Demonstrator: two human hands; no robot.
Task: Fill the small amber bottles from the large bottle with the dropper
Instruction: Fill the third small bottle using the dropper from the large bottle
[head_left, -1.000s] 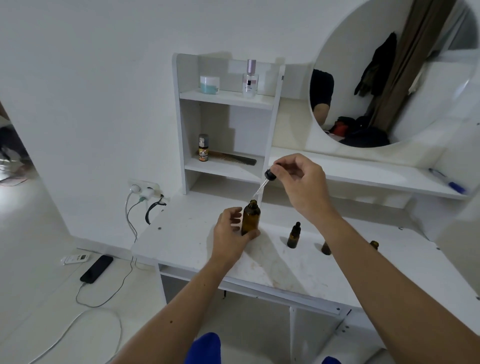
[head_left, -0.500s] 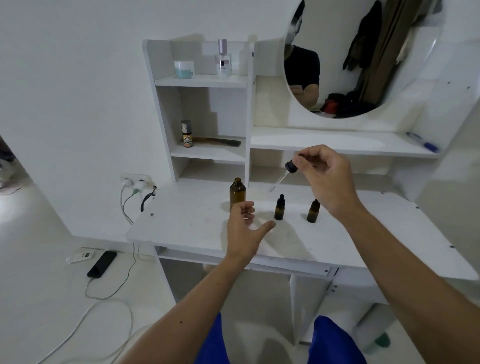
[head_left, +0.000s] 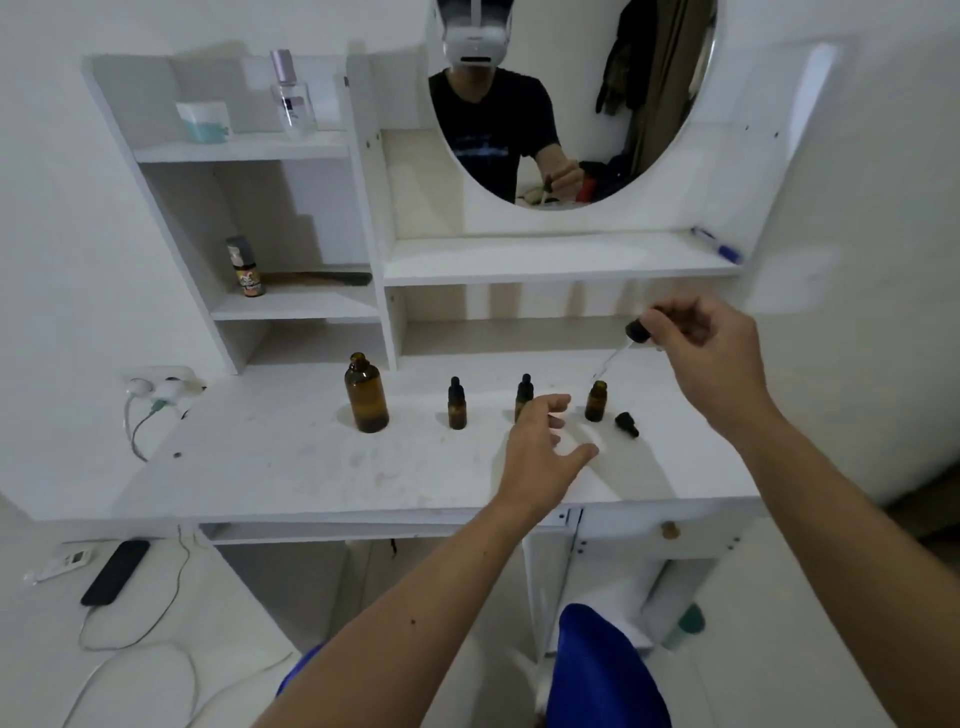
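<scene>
The large amber bottle stands uncapped on the white desk, left of three small amber bottles. Two of them, one beside it and one further right, wear black dropper caps. The rightmost small bottle is uncapped, and its black cap lies on the desk beside it. My right hand pinches the black bulb of the dropper, whose glass tip points down just above the uncapped small bottle. My left hand hovers with spread fingers over the desk, just left of that bottle, holding nothing.
Shelves at the back hold a small labelled bottle, a comb, a jar and a perfume bottle. A round mirror hangs above; a blue pen lies on its ledge. Cables and a phone lie on the floor.
My left hand let go of the large bottle and moved right toward the small bottles. My right hand carried the dropper from the large bottle to above the rightmost small bottle.
</scene>
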